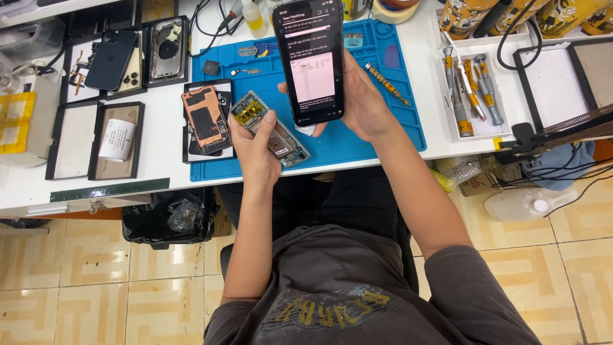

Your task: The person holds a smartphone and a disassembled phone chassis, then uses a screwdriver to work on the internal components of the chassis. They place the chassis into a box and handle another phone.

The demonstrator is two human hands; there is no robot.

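Dark grey short-sleeved printed shirt

two hands, one lit phone, one opened phone, four screwdrivers, one blue mat

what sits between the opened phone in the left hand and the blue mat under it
Nothing visible does. The left hand holds the opened phone just above the blue mat, with bare mat below. The right hand holds a lit phone beside it.

Glossy glass phone — matt blue rubbery mat, smooth white tabletop.
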